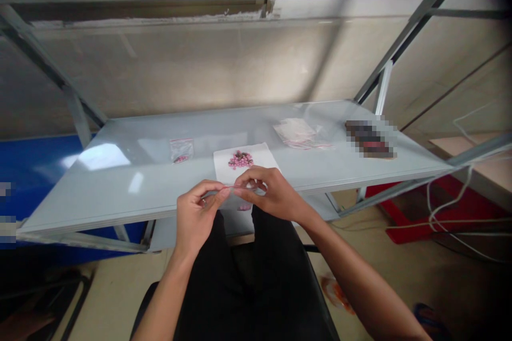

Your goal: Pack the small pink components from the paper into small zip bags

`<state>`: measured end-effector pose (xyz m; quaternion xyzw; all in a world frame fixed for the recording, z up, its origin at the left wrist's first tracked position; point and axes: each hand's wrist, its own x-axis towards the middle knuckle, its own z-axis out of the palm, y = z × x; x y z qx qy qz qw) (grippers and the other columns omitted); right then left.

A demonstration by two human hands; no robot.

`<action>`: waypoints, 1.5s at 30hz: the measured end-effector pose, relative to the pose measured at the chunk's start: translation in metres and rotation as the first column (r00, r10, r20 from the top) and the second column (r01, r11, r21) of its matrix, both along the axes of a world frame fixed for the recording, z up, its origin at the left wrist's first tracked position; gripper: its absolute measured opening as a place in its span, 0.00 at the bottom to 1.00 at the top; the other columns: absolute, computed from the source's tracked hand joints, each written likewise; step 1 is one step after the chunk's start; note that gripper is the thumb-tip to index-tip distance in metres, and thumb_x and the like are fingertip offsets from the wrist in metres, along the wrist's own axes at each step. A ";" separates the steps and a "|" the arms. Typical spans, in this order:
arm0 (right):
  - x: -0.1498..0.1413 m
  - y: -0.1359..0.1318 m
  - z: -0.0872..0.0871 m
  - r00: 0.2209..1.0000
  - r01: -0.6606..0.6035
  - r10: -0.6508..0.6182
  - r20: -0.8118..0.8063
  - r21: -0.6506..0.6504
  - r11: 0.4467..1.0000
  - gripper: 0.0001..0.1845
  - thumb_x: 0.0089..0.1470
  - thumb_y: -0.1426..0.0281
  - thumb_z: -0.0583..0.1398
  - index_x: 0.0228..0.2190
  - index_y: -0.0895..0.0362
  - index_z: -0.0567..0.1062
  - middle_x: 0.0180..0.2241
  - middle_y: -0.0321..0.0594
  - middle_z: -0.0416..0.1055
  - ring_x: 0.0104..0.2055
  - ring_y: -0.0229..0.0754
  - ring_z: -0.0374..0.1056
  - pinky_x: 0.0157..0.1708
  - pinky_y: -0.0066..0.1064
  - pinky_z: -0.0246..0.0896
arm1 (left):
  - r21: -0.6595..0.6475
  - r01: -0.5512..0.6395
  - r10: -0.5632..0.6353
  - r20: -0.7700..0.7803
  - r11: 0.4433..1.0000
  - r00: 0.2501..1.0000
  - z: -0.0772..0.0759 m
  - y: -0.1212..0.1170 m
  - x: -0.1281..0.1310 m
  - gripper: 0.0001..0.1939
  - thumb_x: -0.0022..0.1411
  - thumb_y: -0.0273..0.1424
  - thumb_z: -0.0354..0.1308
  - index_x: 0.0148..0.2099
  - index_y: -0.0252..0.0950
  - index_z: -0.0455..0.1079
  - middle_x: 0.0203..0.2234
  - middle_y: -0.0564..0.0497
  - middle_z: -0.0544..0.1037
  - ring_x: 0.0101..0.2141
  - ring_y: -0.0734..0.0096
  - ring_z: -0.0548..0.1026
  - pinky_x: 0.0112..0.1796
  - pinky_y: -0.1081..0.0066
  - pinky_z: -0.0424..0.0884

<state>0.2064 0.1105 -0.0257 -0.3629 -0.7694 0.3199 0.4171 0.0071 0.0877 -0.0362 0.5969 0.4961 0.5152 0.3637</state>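
Left hand (198, 218): fingers closed, pinching a pink thread (230, 187).
Right hand (272, 192): fingers curled, gripping the same thread.
Thread: stretched between the hands, at 12 o'clock.
Around: white paper (224, 168) with pink beads (240, 160) at 12 o'clock, partly behind the hands; small plastic bag (181, 150) at 11; clear plastic bags (298, 133) at 1; pixelated object (370, 139) at 2; all on a grey shelf (120, 186).

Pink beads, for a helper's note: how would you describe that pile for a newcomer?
On the grey shelf, find the white paper beyond the left hand and right hand. The pink beads lie there in a cluster, unlike the few in the small clear bag.
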 end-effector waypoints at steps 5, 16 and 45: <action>-0.004 -0.007 0.004 1.000 -0.014 0.014 -0.005 0.066 0.998 0.05 0.63 0.69 0.62 0.34 0.56 0.77 0.31 0.37 0.74 0.33 0.38 0.67 0.36 0.30 0.61 | 0.051 -0.002 0.004 -0.035 0.999 0.999 0.008 -0.007 0.006 0.06 0.61 0.34 0.67 0.34 0.37 0.78 0.30 0.51 0.81 0.33 0.67 0.79 0.38 0.72 0.75; -0.002 -0.010 0.000 0.995 0.007 -0.011 -0.102 -0.039 0.999 0.12 0.64 0.61 0.62 0.32 0.56 0.78 0.30 0.36 0.73 0.29 0.35 0.63 0.28 0.28 0.56 | 0.124 0.020 -0.018 -0.019 0.992 1.000 0.014 -0.010 0.007 0.06 0.62 0.34 0.67 0.35 0.37 0.78 0.32 0.50 0.80 0.35 0.67 0.78 0.39 0.72 0.75; -0.003 -0.021 0.005 1.000 0.001 -0.001 -0.002 0.103 0.995 0.08 0.65 0.68 0.60 0.33 0.55 0.75 0.29 0.36 0.69 0.31 0.37 0.62 0.33 0.30 0.56 | 0.071 0.217 -0.207 -0.122 0.974 0.971 0.022 -0.010 -0.005 0.05 0.67 0.32 0.62 0.39 0.37 0.75 0.33 0.50 0.78 0.36 0.68 0.76 0.40 0.72 0.70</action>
